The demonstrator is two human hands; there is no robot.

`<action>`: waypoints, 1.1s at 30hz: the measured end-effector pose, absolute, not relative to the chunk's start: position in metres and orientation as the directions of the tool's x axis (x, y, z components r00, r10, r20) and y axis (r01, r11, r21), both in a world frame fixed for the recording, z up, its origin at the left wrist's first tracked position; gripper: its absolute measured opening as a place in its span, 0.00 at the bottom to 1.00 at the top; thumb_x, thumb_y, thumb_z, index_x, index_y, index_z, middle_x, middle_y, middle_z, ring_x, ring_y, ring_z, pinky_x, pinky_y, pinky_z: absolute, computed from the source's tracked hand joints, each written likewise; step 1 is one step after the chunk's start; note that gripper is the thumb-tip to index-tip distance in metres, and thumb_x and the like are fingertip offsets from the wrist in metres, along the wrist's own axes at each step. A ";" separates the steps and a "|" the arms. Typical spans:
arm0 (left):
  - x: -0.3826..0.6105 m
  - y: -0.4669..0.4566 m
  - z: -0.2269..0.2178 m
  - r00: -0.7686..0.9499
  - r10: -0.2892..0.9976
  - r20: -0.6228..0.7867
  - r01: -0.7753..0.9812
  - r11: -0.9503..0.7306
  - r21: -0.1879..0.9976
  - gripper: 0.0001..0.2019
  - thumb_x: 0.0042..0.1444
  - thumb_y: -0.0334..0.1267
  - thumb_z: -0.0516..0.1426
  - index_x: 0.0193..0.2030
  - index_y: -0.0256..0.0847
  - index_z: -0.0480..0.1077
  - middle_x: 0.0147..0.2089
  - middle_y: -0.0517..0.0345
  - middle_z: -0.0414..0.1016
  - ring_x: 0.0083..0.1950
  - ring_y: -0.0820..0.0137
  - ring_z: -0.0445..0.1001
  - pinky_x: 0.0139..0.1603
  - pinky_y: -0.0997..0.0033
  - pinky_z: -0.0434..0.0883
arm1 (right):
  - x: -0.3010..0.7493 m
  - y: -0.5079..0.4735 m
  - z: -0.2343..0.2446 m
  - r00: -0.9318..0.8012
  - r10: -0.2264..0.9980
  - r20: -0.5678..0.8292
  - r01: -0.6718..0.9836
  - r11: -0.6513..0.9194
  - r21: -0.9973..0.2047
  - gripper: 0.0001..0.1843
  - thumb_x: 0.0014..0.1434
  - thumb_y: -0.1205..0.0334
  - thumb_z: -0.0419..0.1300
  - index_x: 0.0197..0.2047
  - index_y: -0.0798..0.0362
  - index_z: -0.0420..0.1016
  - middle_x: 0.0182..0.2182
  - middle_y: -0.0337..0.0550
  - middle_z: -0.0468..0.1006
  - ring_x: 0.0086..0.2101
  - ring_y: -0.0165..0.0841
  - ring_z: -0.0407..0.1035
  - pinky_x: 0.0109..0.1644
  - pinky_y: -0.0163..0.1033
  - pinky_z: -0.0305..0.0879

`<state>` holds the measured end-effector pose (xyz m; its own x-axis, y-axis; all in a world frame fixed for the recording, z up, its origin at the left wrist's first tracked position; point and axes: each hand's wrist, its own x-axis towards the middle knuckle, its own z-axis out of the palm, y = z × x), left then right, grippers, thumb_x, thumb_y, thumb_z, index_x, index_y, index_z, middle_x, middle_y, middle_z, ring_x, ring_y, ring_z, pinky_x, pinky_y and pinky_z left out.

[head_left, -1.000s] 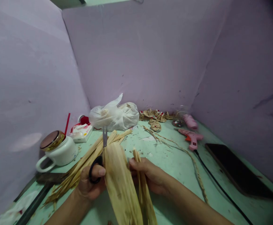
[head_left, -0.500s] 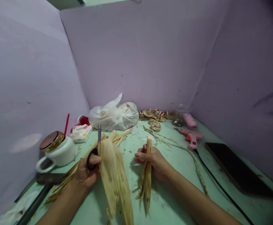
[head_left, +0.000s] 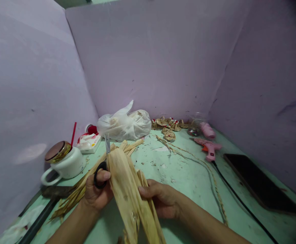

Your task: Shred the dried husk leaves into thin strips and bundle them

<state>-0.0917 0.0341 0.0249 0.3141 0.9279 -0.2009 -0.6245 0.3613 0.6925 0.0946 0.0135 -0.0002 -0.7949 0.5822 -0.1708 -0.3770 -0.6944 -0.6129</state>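
Note:
My left hand (head_left: pixel 98 189) is closed around a pair of black-handled scissors (head_left: pixel 101 174) and the edge of a wide, pale dried husk (head_left: pixel 124 189). The scissor blades point up and away from me beside the husk's top end. On the other side, my right hand (head_left: pixel 163 198) grips narrower dried husk strips (head_left: pixel 148 206), its thumb on top. These strips lie against the wide husk's right edge, and their lower ends hang towards me out of frame. Beneath and behind my left hand lies a pile of long dried husk strips (head_left: pixel 73 200) on the green table.
At left stand a white mug (head_left: pixel 68 166) with a lidded jar on it and a hammer (head_left: pixel 39 217). A white plastic bag (head_left: pixel 125 123) and woven pieces (head_left: pixel 169 135) sit at the back. At right are a pink glue gun (head_left: pixel 209 147), a braided cord (head_left: pixel 218 193) and a black tablet (head_left: pixel 260 183).
My right hand has moved left and towards me, bringing its husk strips against the wide husk in my left hand. The left hand has barely moved.

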 end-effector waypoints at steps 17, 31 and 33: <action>-0.062 0.031 0.019 0.146 0.971 -0.188 -0.328 0.227 0.917 0.20 0.35 0.30 0.64 0.39 0.36 0.68 0.27 0.62 0.70 0.19 0.81 0.61 0.10 0.85 0.58 | 0.113 0.037 0.002 -0.164 0.986 0.015 -0.335 -0.042 -0.941 0.25 0.35 0.62 0.69 0.38 0.54 0.67 0.33 0.42 0.76 0.33 0.35 0.69 0.38 0.39 0.65; -0.071 0.043 0.017 -0.016 0.983 -0.183 -0.319 0.169 0.932 0.22 0.32 0.30 0.63 0.40 0.36 0.68 0.27 0.64 0.69 0.18 0.81 0.61 0.10 0.84 0.55 | 0.136 0.053 -0.004 0.055 0.994 -0.095 -0.419 -0.064 -0.906 0.25 0.31 0.60 0.71 0.32 0.52 0.63 0.23 0.33 0.68 0.26 0.31 0.64 0.31 0.36 0.60; -0.072 0.044 0.018 -0.013 0.984 -0.178 -0.307 0.165 0.937 0.22 0.32 0.30 0.63 0.40 0.36 0.68 0.26 0.64 0.69 0.18 0.81 0.61 0.10 0.84 0.55 | 0.137 0.054 -0.005 0.063 0.993 -0.098 -0.419 -0.063 -0.906 0.26 0.31 0.60 0.71 0.33 0.51 0.62 0.23 0.33 0.67 0.25 0.31 0.64 0.31 0.36 0.60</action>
<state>-0.0718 0.0441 0.0179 -0.0132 0.9840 -0.1777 -0.3072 0.1652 0.9372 0.1369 0.0537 -0.0050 0.0634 0.9932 -0.0979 -0.4186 -0.0626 -0.9060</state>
